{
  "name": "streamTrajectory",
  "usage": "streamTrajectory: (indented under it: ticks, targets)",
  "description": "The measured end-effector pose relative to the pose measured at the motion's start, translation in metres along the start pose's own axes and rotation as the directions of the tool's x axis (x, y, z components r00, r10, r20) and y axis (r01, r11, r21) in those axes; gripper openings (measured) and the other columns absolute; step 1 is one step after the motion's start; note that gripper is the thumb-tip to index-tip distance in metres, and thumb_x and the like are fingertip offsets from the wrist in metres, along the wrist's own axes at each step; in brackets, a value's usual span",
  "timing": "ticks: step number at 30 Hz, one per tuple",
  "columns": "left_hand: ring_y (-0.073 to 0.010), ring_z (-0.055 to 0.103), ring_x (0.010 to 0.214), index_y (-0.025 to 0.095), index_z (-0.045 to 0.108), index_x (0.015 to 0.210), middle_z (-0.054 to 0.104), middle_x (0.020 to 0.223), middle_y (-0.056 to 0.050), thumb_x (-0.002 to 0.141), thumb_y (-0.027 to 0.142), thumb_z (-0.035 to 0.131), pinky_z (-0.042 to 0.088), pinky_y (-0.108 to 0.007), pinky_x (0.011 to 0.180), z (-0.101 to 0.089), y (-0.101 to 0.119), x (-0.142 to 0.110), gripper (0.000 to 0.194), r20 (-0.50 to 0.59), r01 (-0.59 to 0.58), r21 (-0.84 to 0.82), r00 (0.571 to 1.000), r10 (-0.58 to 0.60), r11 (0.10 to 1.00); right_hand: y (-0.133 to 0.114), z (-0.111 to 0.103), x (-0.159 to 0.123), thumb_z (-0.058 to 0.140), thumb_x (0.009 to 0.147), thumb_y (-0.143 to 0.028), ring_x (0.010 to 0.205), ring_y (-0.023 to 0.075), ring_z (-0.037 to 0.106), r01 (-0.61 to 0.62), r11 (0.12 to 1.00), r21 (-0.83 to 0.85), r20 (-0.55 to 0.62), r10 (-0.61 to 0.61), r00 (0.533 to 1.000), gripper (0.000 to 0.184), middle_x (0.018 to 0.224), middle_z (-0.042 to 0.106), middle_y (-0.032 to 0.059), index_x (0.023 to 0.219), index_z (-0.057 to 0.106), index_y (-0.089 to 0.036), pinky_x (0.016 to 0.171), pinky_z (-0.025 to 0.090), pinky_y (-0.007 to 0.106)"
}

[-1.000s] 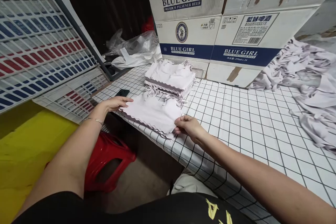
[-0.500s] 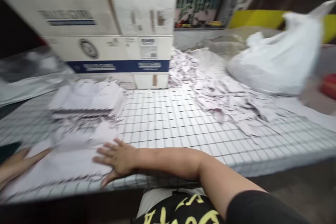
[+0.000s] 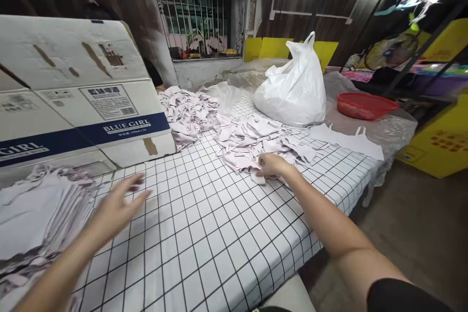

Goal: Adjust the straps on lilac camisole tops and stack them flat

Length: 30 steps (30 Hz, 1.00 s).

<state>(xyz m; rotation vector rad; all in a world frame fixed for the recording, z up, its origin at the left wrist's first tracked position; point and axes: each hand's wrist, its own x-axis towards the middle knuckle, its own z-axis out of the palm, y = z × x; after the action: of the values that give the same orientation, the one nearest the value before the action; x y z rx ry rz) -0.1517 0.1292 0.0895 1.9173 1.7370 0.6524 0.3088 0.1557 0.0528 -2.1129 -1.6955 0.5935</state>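
My right hand is at the near edge of a loose heap of pale pink cloth pieces, its fingers curled and pinching one piece. Over the checked tablecloth, my left hand hovers with fingers apart and nothing in them. Left of that hand lies a layered stack of pale pink tops, partly cut off by the picture edge.
A Blue Girl carton stands behind the stack. More crumpled pieces lie beside it. Farther back are a white plastic bag, a flat camisole and a red basket. The table edge runs along the right.
The view has swung to the right. My right hand has left the spread cloth at the left and gone to the heap; my left hand has lifted off the cloth.
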Motion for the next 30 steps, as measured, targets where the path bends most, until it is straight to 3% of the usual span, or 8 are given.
streamTrajectory:
  ticks: [4, 7, 10, 14, 18, 23, 27, 30]
  targets:
    - [-0.0313, 0.051, 0.121, 0.023, 0.056, 0.127, 0.055, 0.132, -0.012, 0.075, 0.051, 0.065, 0.041, -0.043, 0.102, 0.125, 0.122, 0.06, 0.06, 0.157, -0.272, -0.345, 0.927, 0.341, 0.898, 0.001, -0.02, -0.025, 0.062, 0.084, -0.03, 0.071, 0.0162, 0.057, 0.097, 0.957, 0.273, 0.093, -0.126, 0.988, 0.017, 0.073, 0.059, 0.0006, 0.075, 0.055, -0.017, 0.063, 0.041, 0.022]
    - [-0.0321, 0.051, 0.119, 0.017, 0.06, 0.12, 0.058, 0.126, -0.014, 0.066, 0.044, 0.076, 0.04, -0.046, 0.101, 0.176, 0.19, 0.087, 0.062, 0.275, -0.3, -0.541, 0.82, 0.502, 0.786, -0.025, -0.053, -0.028, 0.065, 0.082, -0.034, 0.069, 0.0139, 0.057, 0.139, 0.672, 0.728, 0.141, -0.345, 0.928, 0.02, 0.078, 0.06, 0.0002, 0.083, 0.054, -0.017, 0.062, 0.045, 0.02]
    - [-0.0257, 0.063, 0.091, 0.012, 0.066, 0.1, 0.066, 0.099, -0.011, 0.067, 0.042, 0.076, 0.05, -0.042, 0.084, 0.159, 0.208, 0.098, 0.045, 0.474, -0.168, -0.671, 0.652, 0.592, 0.722, -0.042, -0.095, -0.027, 0.075, 0.075, -0.03, 0.062, 0.0118, 0.054, 0.109, 0.43, 0.896, 0.083, -0.403, 0.911, 0.026, 0.072, 0.056, -0.0018, 0.081, 0.053, -0.016, 0.056, 0.046, 0.018]
    - [-0.0202, 0.063, 0.082, 0.015, 0.064, 0.105, 0.066, 0.094, -0.009, 0.068, 0.036, 0.079, 0.052, -0.034, 0.075, 0.077, 0.179, 0.075, 0.044, 0.531, -0.043, -0.775, 0.498, 0.686, 0.631, -0.047, -0.118, -0.035, 0.084, 0.07, -0.029, 0.059, 0.0123, 0.056, 0.029, 0.455, 0.89, 0.222, -0.487, 0.845, 0.033, 0.074, 0.059, 0.0009, 0.083, 0.059, -0.013, 0.052, 0.047, 0.018]
    - [-0.0189, 0.062, 0.076, 0.017, 0.065, 0.098, 0.066, 0.087, -0.004, 0.065, 0.033, 0.082, 0.05, -0.026, 0.065, 0.016, 0.13, 0.025, 0.041, 0.675, -0.022, -0.6, 0.523, 0.52, 0.8, -0.046, -0.08, -0.035, 0.09, 0.062, -0.033, 0.056, 0.0122, 0.056, -0.028, 0.514, 0.857, 0.35, -0.542, 0.764, 0.037, 0.068, 0.059, 0.0006, 0.076, 0.062, -0.012, 0.049, 0.046, 0.018]
    - [-0.0228, 0.063, 0.081, 0.021, 0.07, 0.096, 0.067, 0.089, -0.004, 0.063, 0.039, 0.082, 0.048, -0.026, 0.066, 0.011, 0.07, -0.008, 0.04, 0.759, -0.076, -0.128, 0.634, 0.147, 0.989, -0.062, -0.01, -0.02, 0.087, 0.064, -0.03, 0.067, 0.013, 0.06, 0.091, 0.658, 0.748, 0.416, -0.571, 0.708, 0.029, 0.075, 0.065, 0.0038, 0.077, 0.07, -0.011, 0.061, 0.049, 0.018]
    - [-0.0256, 0.054, 0.112, 0.023, 0.064, 0.108, 0.062, 0.115, -0.008, 0.065, 0.036, 0.081, 0.046, -0.029, 0.087, 0.038, 0.073, -0.001, 0.048, 0.439, -0.18, -0.409, 0.821, 0.366, 0.894, -0.109, -0.005, -0.02, 0.084, 0.068, -0.032, 0.057, 0.0099, 0.055, 0.258, 0.72, 0.644, 0.466, -0.637, 0.615, 0.025, 0.067, 0.063, 0.0005, 0.079, 0.073, -0.012, 0.05, 0.042, 0.016]
    - [-0.0175, 0.059, 0.086, 0.019, 0.06, 0.099, 0.062, 0.092, -0.006, 0.075, 0.035, 0.073, 0.048, -0.029, 0.076, 0.055, 0.098, 0.012, 0.032, 0.284, -0.217, -0.719, 0.776, 0.564, 0.66, -0.149, -0.034, -0.024, 0.085, 0.068, -0.028, 0.061, 0.0112, 0.058, 0.407, 0.697, 0.59, 0.436, -0.699, 0.566, 0.022, 0.068, 0.064, 0.0009, 0.078, 0.074, -0.012, 0.053, 0.045, 0.016]
